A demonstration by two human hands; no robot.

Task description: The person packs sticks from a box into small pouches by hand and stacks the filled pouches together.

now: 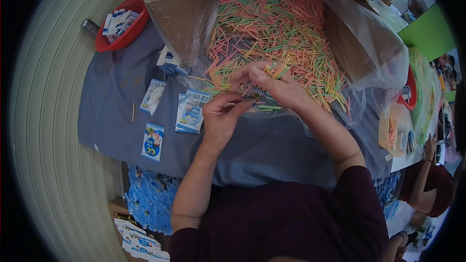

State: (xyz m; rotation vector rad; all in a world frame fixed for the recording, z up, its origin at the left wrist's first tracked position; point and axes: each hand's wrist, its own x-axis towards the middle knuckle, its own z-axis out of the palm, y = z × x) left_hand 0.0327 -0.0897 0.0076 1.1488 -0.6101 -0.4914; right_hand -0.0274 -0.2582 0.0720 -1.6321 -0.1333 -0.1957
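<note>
My right hand (276, 85) is curled around a small bunch of thin coloured sticks (279, 71), their yellow, green and orange ends showing past the fingers. Just left of it and lower, my left hand (221, 116) has thumb and fingers pinched together. Between the hands lies a small bluish, striped bit, perhaps a packet edge; I cannot make out what the left fingers hold. Beyond both hands spreads a large heap of pink, green, yellow and orange sticks (276, 24) on clear plastic. Blue and white printed packets (190, 111) lie beside my left hand.
Two more packets, one single (153, 142), rest on the grey cloth (114, 111) at left, near a loose stick (133, 111). A red basin (141, 26) holds packets. Clear plastic sheeting (374, 48) rises at right, beside a yellow basket (383, 131). Other people sit farther right.
</note>
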